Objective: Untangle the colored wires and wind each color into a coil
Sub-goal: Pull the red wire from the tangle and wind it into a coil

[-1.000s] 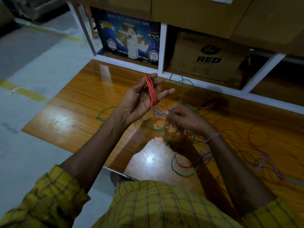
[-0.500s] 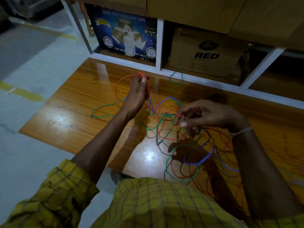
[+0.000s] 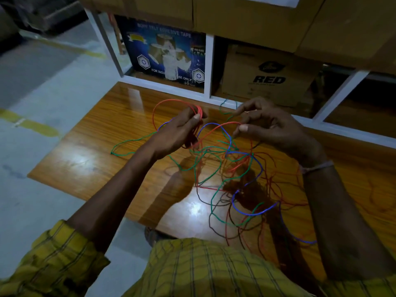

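Observation:
My left hand grips a coil of red wire, with one loose red loop arching out to its left. My right hand pinches the free run of the same red wire between thumb and forefinger, just right of the coil. Below both hands a tangle of green wire, blue wire and dark red strands lies on the glossy wooden table. One green strand trails off to the left across the wood.
A white shelf frame stands behind the table, holding a blue adhesive tape box and a brown carton marked RED. The table's left and front edges drop to a grey floor with yellow lines.
My right hand has risen and moved up toward the left hand, carrying the red wire with it. The left hand keeps the coil, and the red loop beside it has stayed out to the left.

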`<state>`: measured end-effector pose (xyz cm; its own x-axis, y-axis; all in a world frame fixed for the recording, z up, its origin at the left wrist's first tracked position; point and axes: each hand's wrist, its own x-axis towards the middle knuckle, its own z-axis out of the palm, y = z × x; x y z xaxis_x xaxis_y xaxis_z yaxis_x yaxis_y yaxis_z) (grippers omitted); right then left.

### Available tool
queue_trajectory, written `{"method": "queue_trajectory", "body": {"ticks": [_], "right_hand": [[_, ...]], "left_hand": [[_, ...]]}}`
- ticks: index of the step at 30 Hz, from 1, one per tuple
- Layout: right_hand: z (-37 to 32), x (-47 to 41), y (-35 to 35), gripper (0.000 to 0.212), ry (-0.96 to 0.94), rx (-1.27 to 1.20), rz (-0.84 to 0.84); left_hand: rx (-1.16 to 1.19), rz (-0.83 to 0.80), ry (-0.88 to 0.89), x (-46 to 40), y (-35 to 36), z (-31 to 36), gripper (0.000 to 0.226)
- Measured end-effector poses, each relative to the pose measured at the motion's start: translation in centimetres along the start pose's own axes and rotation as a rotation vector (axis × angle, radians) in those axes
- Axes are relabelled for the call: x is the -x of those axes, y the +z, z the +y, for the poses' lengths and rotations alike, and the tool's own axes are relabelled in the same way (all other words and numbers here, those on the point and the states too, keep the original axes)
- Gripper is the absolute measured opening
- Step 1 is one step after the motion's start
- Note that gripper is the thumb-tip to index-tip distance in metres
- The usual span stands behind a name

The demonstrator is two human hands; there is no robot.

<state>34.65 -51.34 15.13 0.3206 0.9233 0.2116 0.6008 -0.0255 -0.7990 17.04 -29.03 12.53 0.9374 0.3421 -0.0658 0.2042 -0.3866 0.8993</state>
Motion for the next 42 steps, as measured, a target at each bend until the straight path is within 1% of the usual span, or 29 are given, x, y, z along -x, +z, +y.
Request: {"method": "queue_trajectory", "body": {"ticks": [2, 5, 7, 11, 13, 15, 17, 20, 23, 26, 31, 33, 35, 37, 39, 41, 42], "right_hand": [[-0.2, -0.4, -0.1, 0.013, -0.009, 0.036, 0.027], [-0.5, -1.1, 0.7, 0.015, 0.106, -0.198, 0.050], [-0.2, -1.7, 1.5, 0.017, 0.147, -0.256, 0.087], [0.7, -2.9, 2.3, 0.019, 0.151, -0.175, 0.168], [1.1, -3.3, 2.5, 0.023, 0.132, -0.111, 0.259], [1.8, -3.4, 2.7, 0.033, 0.136, -0.077, 0.323], [2.5, -3.4, 3.2, 0.037, 0.180, -0.096, 0.309], [3.1, -3.1, 4.6, 0.035, 0.227, -0.139, 0.186], [3.2, -2.5, 5.6, 0.032, 0.310, -0.170, 0.133], [3.6, -1.9, 6.2, 0.022, 0.378, -0.205, 0.047], [4.9, -0.4, 6.8, 0.013, 0.460, -0.209, -0.159], [5.1, -0.1, 7.0, 0.009, 0.475, -0.209, -0.215], [5.2, 0.1, 7.2, 0.001, 0.487, -0.178, -0.257], [5.4, 0.2, 7.7, 0.013, 0.487, -0.144, -0.282], [5.4, 0.5, 8.3, 0.017, 0.478, -0.146, -0.310], [5.3, 0.6, 8.5, 0.017, 0.471, -0.172, -0.325], [5.1, 0.5, 8.4, 0.017, 0.467, -0.182, -0.334]], "left_hand": [[0.064, -0.089, -0.021, 0.6, -0.3, 0.8, 0.031], [0.209, -0.216, -0.059, 0.8, -0.4, 1.5, 0.033], [0.278, -0.300, -0.090, 0.6, -0.3, 1.6, 0.035], [0.442, -0.473, -0.132, 0.4, 0.0, 1.4, 0.035], [0.529, -0.519, -0.145, 0.6, 0.0, 1.4, 0.036], [0.633, -0.528, -0.141, 0.7, 0.0, 1.4, 0.038], [0.741, -0.510, -0.126, 0.8, 0.1, 1.3, 0.040], [0.874, -0.490, -0.093, 0.8, 0.3, 1.4, 0.041], [0.922, -0.440, -0.089, 0.4, 0.4, 1.6, 0.043], [0.921, -0.349, -0.095, 0.0, 0.5, 1.7, 0.043], [1.075, -0.276, -0.038, -0.6, 0.4, 2.8, 0.044], [1.119, -0.245, -0.004, -0.9, 0.6, 3.2, 0.042], [1.156, -0.179, 0.037, -1.4, 0.8, 3.3, 0.040], [1.203, -0.110, 0.048, -2.1, 0.9, 3.3, 0.040], [1.239, -0.060, 0.049, -2.7, 1.1, 3.1, 0.038], [1.191, -0.007, 0.053, -3.1, 1.8, 2.6, 0.035], [1.130, 0.035, 0.048, -3.3, 2.2, 2.2, 0.034]]}}
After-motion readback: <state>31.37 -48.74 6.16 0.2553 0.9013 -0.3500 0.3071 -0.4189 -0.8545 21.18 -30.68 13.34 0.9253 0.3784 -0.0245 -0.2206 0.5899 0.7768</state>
